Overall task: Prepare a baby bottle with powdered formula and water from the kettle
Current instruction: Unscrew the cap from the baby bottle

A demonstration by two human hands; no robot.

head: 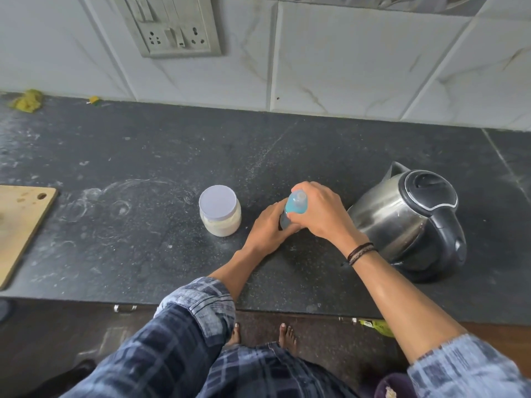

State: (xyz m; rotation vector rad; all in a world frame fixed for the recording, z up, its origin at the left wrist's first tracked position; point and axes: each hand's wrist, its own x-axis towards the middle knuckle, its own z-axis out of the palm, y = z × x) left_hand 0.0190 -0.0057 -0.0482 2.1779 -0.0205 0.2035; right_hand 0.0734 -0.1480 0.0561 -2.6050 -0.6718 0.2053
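Light, smooth plastic bottle (296, 203), likely slippery: left hand (268, 228) fingers grip its base, right hand (320, 212) fingers wrap its top.

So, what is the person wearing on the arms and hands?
The left sleeve is dark blue checked, its cuff turned back to a paler side. The right sleeve looks pale blue and is pushed up. Dark thread bands circle the right wrist.
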